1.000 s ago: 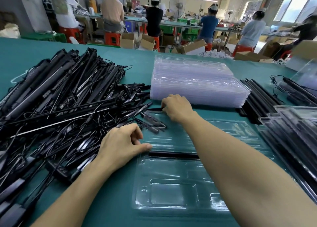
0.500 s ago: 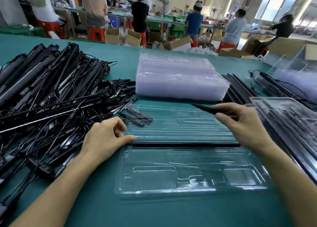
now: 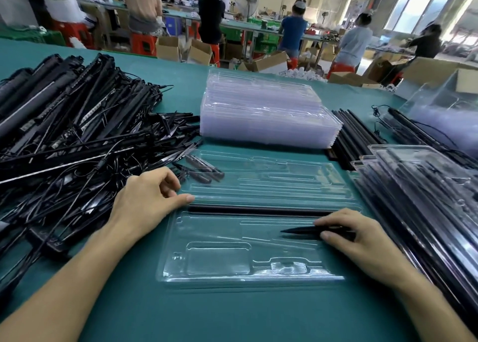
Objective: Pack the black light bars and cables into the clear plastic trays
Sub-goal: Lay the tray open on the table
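An open clear plastic tray (image 3: 217, 264) lies on the green table in front of me. A long black light bar (image 3: 258, 209) sits in the groove across its middle. My right hand (image 3: 362, 241) pinches a short black pointed piece (image 3: 300, 230) and holds it low over the tray's near half, on the right. My left hand (image 3: 147, 199) rests at the tray's left edge, thumb tip touching the rim near the bar's end, fingers loosely curled and holding nothing. A big heap of black light bars and cables (image 3: 77, 140) lies to the left.
A stack of empty clear trays (image 3: 266, 111) stands behind the open one. Loose black bars (image 3: 354, 132) lie to its right. Filled trays (image 3: 424, 191) are stacked at the right edge. Several people work at benches in the background, beside cardboard boxes.
My right hand went from the heap's edge to the right, took a short black piece, and has brought it down over the tray's near half. My left hand has stayed at the tray's left edge.
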